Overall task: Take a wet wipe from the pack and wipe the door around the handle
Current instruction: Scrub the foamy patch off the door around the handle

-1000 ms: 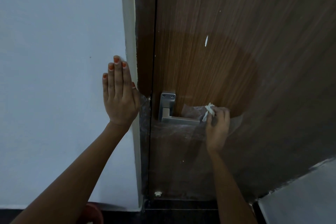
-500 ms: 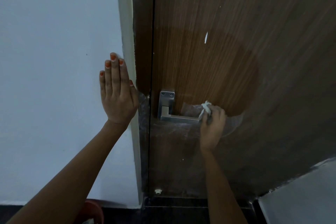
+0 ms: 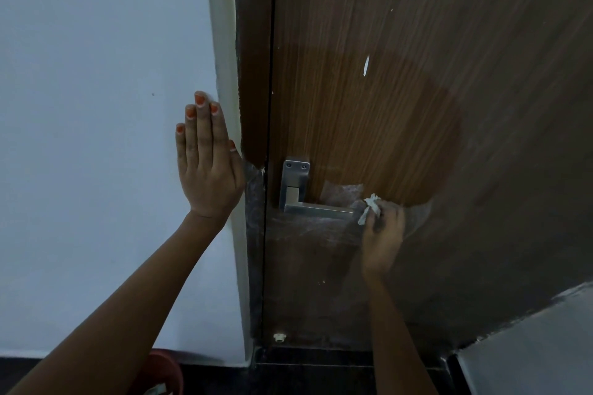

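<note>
Dim, flat indoor light falls on a wooden door (image 3: pixel 401 74) and the pale wall (image 3: pixel 96 106) beside it, which takes on a cold blue-grey cast. No direct source or hard glare shows; the metal handle (image 3: pixel 308 205) gives only a dull sheen. The door's lower part and the floor (image 3: pixel 305 375) sink into murky shadow. Wide-angle distortion bends the frame edges, and the right hand (image 3: pixel 383 231) appears soft and slightly blurred.

brown wood-grain door (image 3: pixel 401 42), silver handle (image 3: pixel 316 210), white wipe (image 3: pixel 370 206), orange nails (image 3: pixel 200 99), pale blue-grey wall (image 3: pixel 96 106)
</note>
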A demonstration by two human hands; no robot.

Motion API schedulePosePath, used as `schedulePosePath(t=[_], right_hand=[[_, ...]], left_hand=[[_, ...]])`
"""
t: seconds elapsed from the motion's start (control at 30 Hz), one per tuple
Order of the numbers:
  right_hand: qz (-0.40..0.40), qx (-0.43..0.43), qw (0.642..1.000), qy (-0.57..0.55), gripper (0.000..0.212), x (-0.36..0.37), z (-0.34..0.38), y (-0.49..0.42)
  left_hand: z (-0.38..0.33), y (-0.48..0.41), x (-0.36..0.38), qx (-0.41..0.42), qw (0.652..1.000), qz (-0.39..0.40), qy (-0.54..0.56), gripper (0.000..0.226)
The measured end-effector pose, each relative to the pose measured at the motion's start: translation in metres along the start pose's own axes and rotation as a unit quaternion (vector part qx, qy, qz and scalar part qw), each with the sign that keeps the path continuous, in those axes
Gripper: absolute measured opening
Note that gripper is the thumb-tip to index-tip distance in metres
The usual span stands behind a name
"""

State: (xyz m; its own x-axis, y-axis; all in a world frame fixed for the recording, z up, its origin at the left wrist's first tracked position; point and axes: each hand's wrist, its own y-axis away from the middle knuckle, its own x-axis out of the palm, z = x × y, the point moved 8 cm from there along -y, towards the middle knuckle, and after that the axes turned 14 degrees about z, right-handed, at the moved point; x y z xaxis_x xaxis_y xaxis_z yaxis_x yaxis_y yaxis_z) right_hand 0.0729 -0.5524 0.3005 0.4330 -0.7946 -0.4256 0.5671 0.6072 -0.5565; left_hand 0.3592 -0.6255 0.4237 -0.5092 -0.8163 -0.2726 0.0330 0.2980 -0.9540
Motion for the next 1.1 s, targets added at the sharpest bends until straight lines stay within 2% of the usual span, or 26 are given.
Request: schedulePosePath(t=[0.1,0.17,0.37,0.5,0.57,0.67,0.87,0.93,1.0,1.1], right_hand=[[-0.075,0.061,0.992,-0.076,0.014,-0.019,-0.023,0.004],[-0.127,0.077,0.985,-0.084,0.015,-0.033,-0.025,-0.003],[-0.168,0.059,0.978,-0.106,0.02,-0.051,-0.016,-0.03],[-0.221,0.183,0.946,-0.148,0.023,-0.05,-0.058,-0.009],[-0.211,0.244,0.931,-0.17,0.023,-0.042,-0.076,0.005],[-0.183,0.263,0.931,-0.175,0.022,-0.03,-0.077,0.012],[-0.175,0.154,0.961,-0.146,0.02,-0.044,-0.046,-0.014],[-0.213,0.187,0.945,-0.166,0.022,-0.051,-0.06,-0.013],[-0.239,0.258,0.915,-0.2,0.024,-0.047,-0.082,-0.001],[-0.218,0.322,0.896,-0.215,0.027,-0.032,-0.098,0.018]], left_hand=[[0.0,0.0,0.0,0.001,1.0,0.001,-0.001,0.039],[0.0,0.001,0.0,0.0,1.0,-0.001,-0.001,0.039],[0.0,-0.001,0.0,-0.003,1.0,-0.002,0.002,0.039],[0.0,-0.001,-0.001,-0.003,1.0,-0.004,0.003,0.038],[0.0,-0.001,-0.001,-0.004,1.0,-0.004,0.003,0.038],[0.0,-0.002,-0.001,-0.004,1.0,-0.006,0.002,0.038],[0.001,0.0,-0.001,-0.002,1.0,-0.005,-0.002,0.038],[0.001,0.0,0.0,-0.002,1.0,-0.005,-0.002,0.038],[0.001,0.0,0.0,-0.002,1.0,-0.005,-0.002,0.038],[0.001,0.0,0.0,-0.001,1.0,-0.005,0.003,0.038]])
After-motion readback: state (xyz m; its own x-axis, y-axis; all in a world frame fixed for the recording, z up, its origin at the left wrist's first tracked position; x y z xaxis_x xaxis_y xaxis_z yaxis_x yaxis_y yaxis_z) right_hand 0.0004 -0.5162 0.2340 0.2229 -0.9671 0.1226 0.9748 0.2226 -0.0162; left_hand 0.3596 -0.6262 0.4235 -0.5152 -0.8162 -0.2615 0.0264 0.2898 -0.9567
